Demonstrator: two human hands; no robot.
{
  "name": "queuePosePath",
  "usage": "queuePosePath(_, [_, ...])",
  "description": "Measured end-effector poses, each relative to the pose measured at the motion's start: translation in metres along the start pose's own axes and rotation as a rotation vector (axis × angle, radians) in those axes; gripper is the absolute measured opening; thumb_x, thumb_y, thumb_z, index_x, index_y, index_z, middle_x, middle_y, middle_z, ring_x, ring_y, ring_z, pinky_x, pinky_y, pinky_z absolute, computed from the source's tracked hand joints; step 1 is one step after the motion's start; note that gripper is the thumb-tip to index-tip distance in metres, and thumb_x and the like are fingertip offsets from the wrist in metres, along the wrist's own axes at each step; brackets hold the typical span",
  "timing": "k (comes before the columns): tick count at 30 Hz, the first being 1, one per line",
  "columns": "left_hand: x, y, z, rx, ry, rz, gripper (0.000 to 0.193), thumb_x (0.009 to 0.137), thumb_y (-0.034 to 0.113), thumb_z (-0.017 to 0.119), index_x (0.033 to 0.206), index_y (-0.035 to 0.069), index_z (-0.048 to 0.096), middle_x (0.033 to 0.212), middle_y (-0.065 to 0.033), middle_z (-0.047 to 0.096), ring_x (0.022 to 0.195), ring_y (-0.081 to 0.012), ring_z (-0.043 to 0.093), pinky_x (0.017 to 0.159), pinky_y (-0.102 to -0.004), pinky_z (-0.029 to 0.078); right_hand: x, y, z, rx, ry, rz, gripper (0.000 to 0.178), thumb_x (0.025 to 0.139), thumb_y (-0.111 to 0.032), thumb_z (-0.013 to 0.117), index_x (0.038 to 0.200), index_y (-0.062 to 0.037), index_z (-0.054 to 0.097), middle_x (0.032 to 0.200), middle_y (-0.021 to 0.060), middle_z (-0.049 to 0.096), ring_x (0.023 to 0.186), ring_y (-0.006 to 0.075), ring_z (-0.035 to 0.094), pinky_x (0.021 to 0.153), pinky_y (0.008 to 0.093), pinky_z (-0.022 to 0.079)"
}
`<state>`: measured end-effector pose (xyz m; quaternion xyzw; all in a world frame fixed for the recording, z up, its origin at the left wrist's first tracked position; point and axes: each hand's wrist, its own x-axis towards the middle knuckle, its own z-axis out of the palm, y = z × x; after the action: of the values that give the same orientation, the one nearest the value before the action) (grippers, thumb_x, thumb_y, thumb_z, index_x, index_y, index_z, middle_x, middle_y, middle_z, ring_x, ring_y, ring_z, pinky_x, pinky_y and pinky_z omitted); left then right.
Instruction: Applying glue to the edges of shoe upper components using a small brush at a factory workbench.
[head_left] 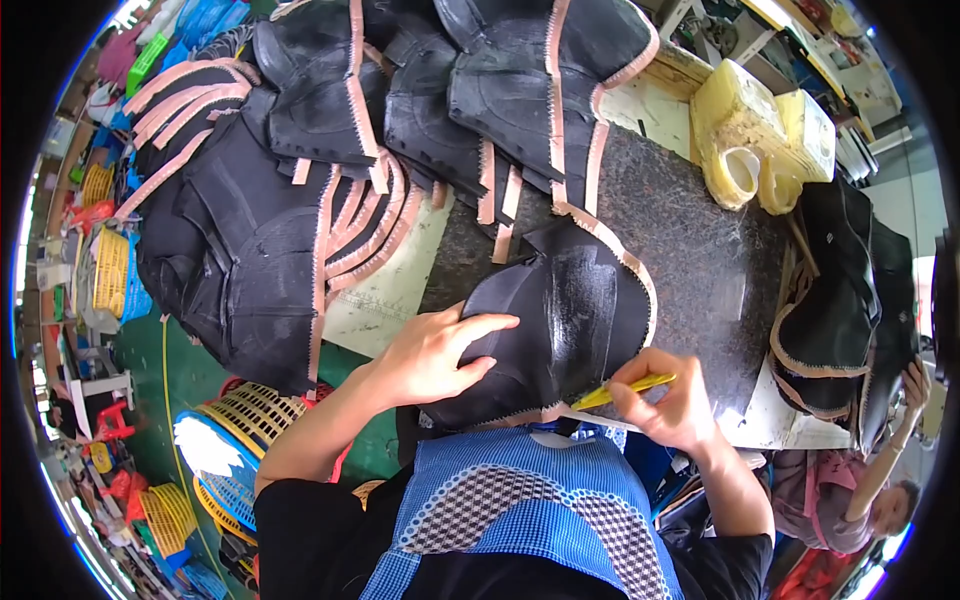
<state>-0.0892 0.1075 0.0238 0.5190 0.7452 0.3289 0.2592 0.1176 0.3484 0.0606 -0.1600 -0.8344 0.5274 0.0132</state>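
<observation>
A black fabric panel (pixel 515 365) with a pinkish zigzag-edged trim lies in front of me on the dark stone-like slab (pixel 690 240). A glossy, wet-looking streak runs down its middle. Resting on the panel's left side is my left hand (pixel 430 358), index finger and thumb spread apart, holding nothing. My right hand (pixel 672 405) is closed around a slim yellow tool (pixel 592 399). Its tip is at the panel's near edge, by the trim. I cannot make out what kind of tip it has.
Stacked black panels (pixel 270 230) with pinkish trims cover the table's left and far side. Yellowed containers (pixel 745 125) stand at the far right. More black pieces (pixel 840 290) hang at the right, beside another person (pixel 830 500). Baskets (pixel 245 415) stand at the lower left.
</observation>
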Motion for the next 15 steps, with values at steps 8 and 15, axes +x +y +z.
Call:
queuePosePath(8, [0.004,0.003,-0.001,0.134,0.005,0.071,0.052,0.081,0.016,0.074,0.13,0.018,0.058,0.104,-0.016,0.067,0.086,-0.0342,0.068,0.074,-0.0404,0.057,0.002,0.025,-0.01,-0.142,0.391,-0.074,0.011,0.084,-0.008,0.072,0.087,-0.0005,0.064,0.084,0.0118,0.072,0.077,0.0175,0.071,0.069,0.0296,0.057])
queuePosePath(15, [0.028,0.015,-0.004,0.179,0.034,0.151,0.051,0.083,0.017,0.073,0.131,0.018,0.057,0.101,-0.0149,0.066,0.084,-0.0346,0.067,0.073,-0.042,0.056,-0.031,0.005,-0.041,0.379,0.47,0.135,0.032,0.094,-0.032,0.068,0.096,-0.0017,0.058,0.073,0.0109,0.067,0.062,0.0139,0.067,0.056,0.0235,0.053])
